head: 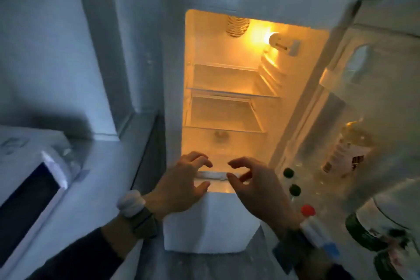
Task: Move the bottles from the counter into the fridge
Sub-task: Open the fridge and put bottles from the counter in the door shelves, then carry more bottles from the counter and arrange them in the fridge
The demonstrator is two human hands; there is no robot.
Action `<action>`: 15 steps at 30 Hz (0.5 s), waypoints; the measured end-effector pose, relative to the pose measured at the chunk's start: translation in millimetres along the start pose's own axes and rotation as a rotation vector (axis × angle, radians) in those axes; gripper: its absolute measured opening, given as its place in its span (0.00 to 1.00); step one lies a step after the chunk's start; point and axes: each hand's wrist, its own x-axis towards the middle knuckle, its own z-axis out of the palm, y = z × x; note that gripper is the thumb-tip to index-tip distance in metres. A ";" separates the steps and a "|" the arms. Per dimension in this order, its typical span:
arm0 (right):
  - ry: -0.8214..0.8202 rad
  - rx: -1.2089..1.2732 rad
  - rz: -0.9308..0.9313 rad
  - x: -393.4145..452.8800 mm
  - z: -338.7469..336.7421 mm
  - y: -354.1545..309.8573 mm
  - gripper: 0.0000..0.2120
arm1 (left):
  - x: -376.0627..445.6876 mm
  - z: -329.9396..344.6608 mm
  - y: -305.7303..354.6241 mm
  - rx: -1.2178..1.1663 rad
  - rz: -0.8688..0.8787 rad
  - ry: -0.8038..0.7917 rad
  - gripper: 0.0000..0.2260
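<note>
Fridge (172,57) stood with its door (386,75) swung fully out to the right, interior lamp (276,41) lit; this left the cavity and the door rack both reachable from the front; glass shelves (229,92) inside carried nothing that could be made out, apart from a dim round shape low at the back, not identifiable. Left hand (181,179) and right hand (256,184) were both held low before the bottom compartment, facing each other, fingers loosely curled and spread, thumbs apart from the fingers; neither had hold of anything; fingertips sat just above a pale strip at the compartment's front edge (211,175), judged to be a drawer or shelf lip that the hands were about to take from both ends, though contact could not be confirmed. Bottles (345,150) were in the door rack at right, upright, side by side; two dark caps (288,173) and one red cap (308,210) showed nearer the camera; judged already stowed. Microwave (29,179) sat at lower left on the counter (109,166); no bottle was seen on the part of the counter in view; whether more remained out of view could not be told.
</note>
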 end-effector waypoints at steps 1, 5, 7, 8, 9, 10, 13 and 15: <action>-0.017 0.002 -0.016 -0.5 1.0 2.2 0.13 | -4.6 0.4 -2.1 0.000 -0.004 0.015 0.18; -0.253 0.074 -0.158 -13.4 41.8 -22.4 0.14 | -98.4 -13.7 -20.1 0.061 -0.244 0.077 0.18; -0.340 0.095 -0.275 -29.0 70.6 -50.7 0.14 | -159.3 -27.9 -23.8 0.101 -0.390 0.108 0.18; -0.355 0.100 -0.283 -31.2 76.8 -52.6 0.14 | -170.3 -28.3 -26.6 0.097 -0.410 0.112 0.18; -0.403 0.120 -0.319 -37.6 84.8 -66.7 0.14 | -195.2 -33.5 -25.5 0.103 -0.469 0.139 0.17; -0.469 0.141 -0.382 -47.5 93.7 -86.0 0.14 | -225.4 -41.1 -21.6 0.109 -0.547 0.181 0.17; -0.628 0.175 -0.495 -77.6 116.3 -135.6 0.14 | -301.0 -52.6 -9.0 0.152 -0.684 0.282 0.16; -0.701 0.225 -0.529 -95.2 126.8 -155.7 0.14 | -332.8 -55.6 -2.9 0.134 -0.755 0.317 0.16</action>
